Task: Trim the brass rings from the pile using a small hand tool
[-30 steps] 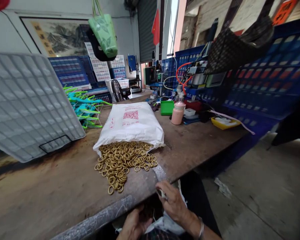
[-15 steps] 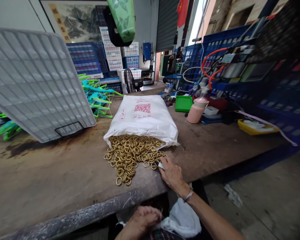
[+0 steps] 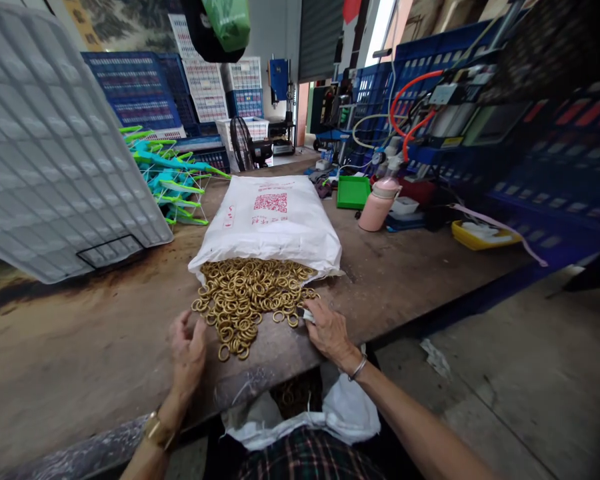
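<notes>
A white woven sack (image 3: 275,230) with red print lies on the table, its mouth toward me. A heap of brass-coloured rings (image 3: 250,293) spills out of it. Left of the heap, my left hand (image 3: 187,350) is over the tabletop, thumb and fingers apart, holding nothing. My right hand (image 3: 327,333) rests at the heap's right edge with its fingers curled together. A small black-and-white piece (image 3: 307,315) shows at its fingertips; its kind cannot be made out. Below the table edge, a second white sack (image 3: 353,407) sits open at my lap, with dim rings inside.
A grey-white plastic crate (image 3: 70,167) is tilted on the left, beside green and blue plastic pieces (image 3: 173,177). On the right are a pink bottle (image 3: 377,208), a green tray (image 3: 353,193), a yellow tray (image 3: 480,237) and a machine with orange hoses (image 3: 397,110).
My left hand has risen from the lap sack to the tabletop left of the rings, and its fingers are now apart. The right hand stays at the heap's right edge. The view has shifted.
</notes>
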`<state>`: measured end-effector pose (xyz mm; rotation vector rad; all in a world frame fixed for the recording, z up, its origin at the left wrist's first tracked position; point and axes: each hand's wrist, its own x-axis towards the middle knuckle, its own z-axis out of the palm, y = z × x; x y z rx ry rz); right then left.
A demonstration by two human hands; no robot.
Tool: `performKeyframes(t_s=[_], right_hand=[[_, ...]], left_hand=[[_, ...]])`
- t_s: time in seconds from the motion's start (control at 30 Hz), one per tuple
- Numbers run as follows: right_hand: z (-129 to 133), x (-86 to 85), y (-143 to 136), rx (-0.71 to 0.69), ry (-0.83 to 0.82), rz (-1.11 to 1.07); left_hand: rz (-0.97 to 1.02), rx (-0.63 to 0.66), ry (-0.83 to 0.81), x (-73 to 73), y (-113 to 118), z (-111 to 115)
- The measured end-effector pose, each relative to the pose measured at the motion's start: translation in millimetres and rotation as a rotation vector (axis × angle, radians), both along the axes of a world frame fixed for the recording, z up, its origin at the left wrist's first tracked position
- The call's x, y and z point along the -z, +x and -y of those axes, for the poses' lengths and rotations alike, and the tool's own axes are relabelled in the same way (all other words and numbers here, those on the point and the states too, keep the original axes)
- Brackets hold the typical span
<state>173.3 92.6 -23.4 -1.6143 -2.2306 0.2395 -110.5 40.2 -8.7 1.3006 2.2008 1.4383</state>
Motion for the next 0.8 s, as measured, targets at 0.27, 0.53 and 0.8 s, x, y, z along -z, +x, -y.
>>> performKeyframes(t_s=[0.27, 0.53, 0.8], right_hand=[[7.9, 11.7, 6.2, -0.03, 0.106, -0.218], [22.5, 0.9, -14.7, -0.126, 0.038, -0.11], [27.3, 5.1, -23.2, -0.24, 0.061, -0.24]], left_hand=[[-0.379, -0.002, -0.098, 17.7, 0.9, -50.9], [-0.418, -0.085, -0.168, 14.6, 41.6, -54.9], [-0.381, -0.201, -0.232, 12.8, 72.1, -63.3]])
